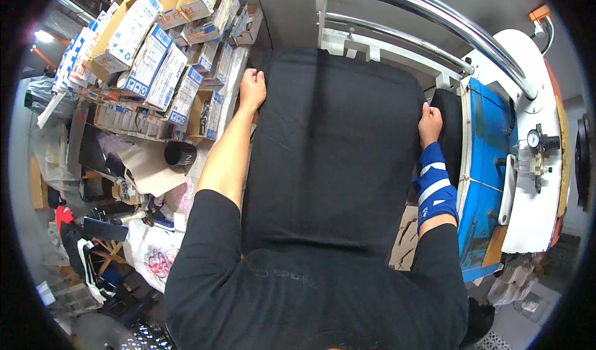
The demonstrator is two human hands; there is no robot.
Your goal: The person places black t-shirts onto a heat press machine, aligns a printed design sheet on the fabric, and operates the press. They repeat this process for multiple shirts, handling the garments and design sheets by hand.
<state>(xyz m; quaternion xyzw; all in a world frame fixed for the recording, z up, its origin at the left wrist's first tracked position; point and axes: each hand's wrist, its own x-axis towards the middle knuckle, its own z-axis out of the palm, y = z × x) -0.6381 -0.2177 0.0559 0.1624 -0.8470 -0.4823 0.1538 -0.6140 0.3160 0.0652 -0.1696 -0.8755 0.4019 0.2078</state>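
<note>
A large black cloth lies spread in front of me, nearly flat, with a soft crease running down from its far edge. At its far left edge my left hand is closed, fingers curled round the fabric's border. My right hand is closed on the right edge, a little nearer to me, with the thumb side up. A blue sleeve with pale bands covers my right forearm. The fingertips of both hands are partly hidden.
Open cardboard boxes are stacked at the left above a cluttered shelf with a black mug. A white machine with a chrome bar, blue panel and pressure gauge stands at the right. Brown cardboard shows beside the cloth.
</note>
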